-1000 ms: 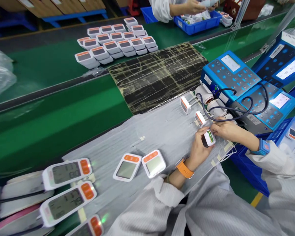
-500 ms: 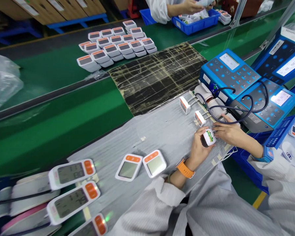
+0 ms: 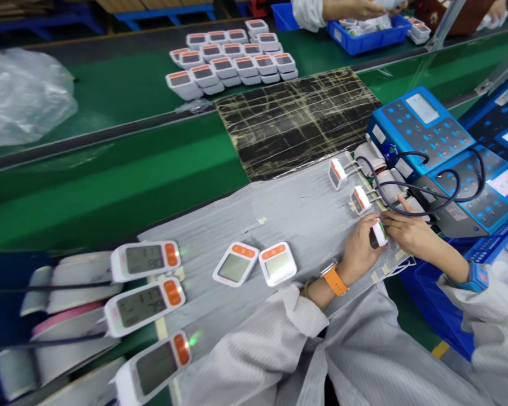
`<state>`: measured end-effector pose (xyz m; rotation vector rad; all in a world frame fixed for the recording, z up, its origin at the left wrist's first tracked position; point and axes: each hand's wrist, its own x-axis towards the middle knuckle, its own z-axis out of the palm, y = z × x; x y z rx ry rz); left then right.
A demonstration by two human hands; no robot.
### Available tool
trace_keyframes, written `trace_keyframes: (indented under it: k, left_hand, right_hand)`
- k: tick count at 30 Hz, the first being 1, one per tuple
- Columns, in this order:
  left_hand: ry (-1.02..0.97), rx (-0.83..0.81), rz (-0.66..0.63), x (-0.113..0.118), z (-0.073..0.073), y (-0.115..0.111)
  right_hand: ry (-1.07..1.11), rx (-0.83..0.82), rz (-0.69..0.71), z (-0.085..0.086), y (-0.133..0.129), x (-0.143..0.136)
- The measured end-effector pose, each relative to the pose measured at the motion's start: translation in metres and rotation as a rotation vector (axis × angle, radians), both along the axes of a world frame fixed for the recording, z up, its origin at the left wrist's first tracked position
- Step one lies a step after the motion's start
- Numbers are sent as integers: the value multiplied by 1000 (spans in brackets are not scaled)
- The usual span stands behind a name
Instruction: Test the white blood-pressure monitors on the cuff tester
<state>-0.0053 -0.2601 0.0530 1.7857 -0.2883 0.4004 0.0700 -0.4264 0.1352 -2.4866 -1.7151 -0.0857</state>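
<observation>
My left hand, with an orange watch band at the wrist, is closed around a small white blood pressure monitor at the right side of the grey mat. Green shows at the monitor's exposed side. My right hand meets the monitor's right side, its fingertips drawn together and one finger raised; what they pinch is hidden. Just beyond, two monitors, one farther and one nearer, stand on edge, joined by thin tubes to rolled cuffs. Two more monitors, a left one and a right one, lie face up.
Blue testers with dark looped hoses stand at right. Lit monitors with cuffs line the left. Stacked monitors sit on the green conveyor, near a clear plastic bag. A co-worker's hands are above a blue bin.
The camera view has shifted, so the scene sits farther right. The held monitor has turned, showing less of its green side. Both hands stay at it.
</observation>
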Motion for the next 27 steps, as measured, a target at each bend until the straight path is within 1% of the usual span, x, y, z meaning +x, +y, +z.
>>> trace_keyframes:
  k: [4, 7, 10, 13, 14, 16, 18, 20, 22, 24, 27]
  left_hand:
    - [2, 118, 2, 0, 6, -8]
    - [17, 264, -2, 2, 10, -11]
    - [30, 383, 11, 4, 15, -11]
    - [7, 469, 26, 3, 21, -7]
    - [-8, 493, 31, 3, 23, -5]
    - [-29, 543, 44, 2, 27, -3]
    - [-32, 602, 60, 2, 30, 0]
    - [-21, 655, 71, 3, 30, 1]
    - [-24, 684, 70, 5, 28, 2]
    - [-30, 702, 68, 5, 29, 4]
    - [-4, 742, 112, -5, 37, 6]
  right_hand:
    - [-61, 2, 34, -1, -9, 2]
    - [-85, -35, 17, -4, -16, 7]
    - [-47, -78, -18, -3, -20, 12]
    - [40, -81, -102, 10, -21, 9]
    - [53, -70, -150, 17, -19, 7]
    - [38, -53, -291, 33, -14, 2]
    - [-14, -48, -445, 50, -1, 2]
    - [-62, -63, -545, 61, 19, 7]
    - [-87, -100, -572, 67, 46, 17]
    - [-76, -175, -563, 69, 77, 30]
    - [-98, -311, -570, 71, 118, 42]
